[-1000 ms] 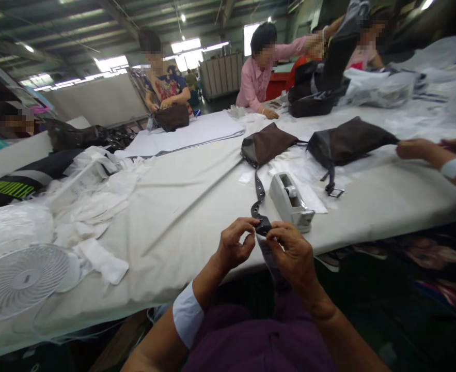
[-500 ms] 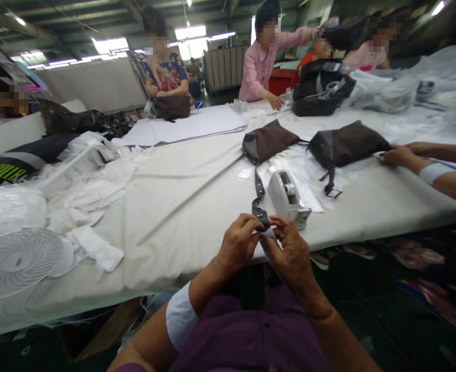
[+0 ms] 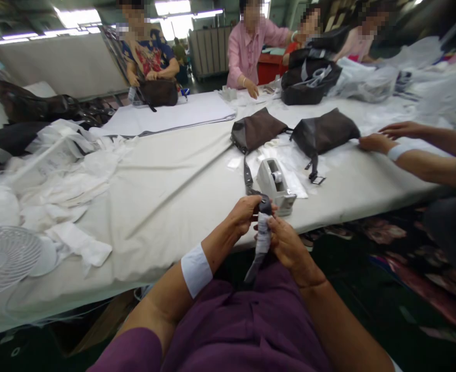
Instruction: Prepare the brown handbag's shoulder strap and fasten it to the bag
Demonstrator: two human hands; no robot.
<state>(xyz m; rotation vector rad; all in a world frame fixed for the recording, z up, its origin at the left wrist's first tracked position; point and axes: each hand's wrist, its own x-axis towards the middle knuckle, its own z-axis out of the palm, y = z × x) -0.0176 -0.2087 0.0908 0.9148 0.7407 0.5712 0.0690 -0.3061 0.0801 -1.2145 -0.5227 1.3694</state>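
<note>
Both of my hands are on one dark strap (image 3: 264, 204), near the table's front edge. My left hand (image 3: 245, 214) is closed on the strap from the left. From the other side, my right hand (image 3: 289, 245) pinches it where a whitish wrapping (image 3: 263, 232) goes round it. Below the wrapping the strap hangs towards my lap; its upper part runs over the table to a dark brown bag (image 3: 261, 130). Just beyond my hands stands a grey tape dispenser (image 3: 271, 178).
A second brown bag (image 3: 326, 133) lies to the right, with a co-worker's hands (image 3: 382, 139) at its edge. A white fan (image 3: 6, 263) and crumpled white wrapping (image 3: 68, 175) occupy the left. People with more bags (image 3: 160, 93) stand across the table (image 3: 166, 206).
The view has shifted, so the table appears further left and higher. My hands have turned the strap, and its white wrapped length now shows between them. The co-worker's right-side hands have moved slightly apart.
</note>
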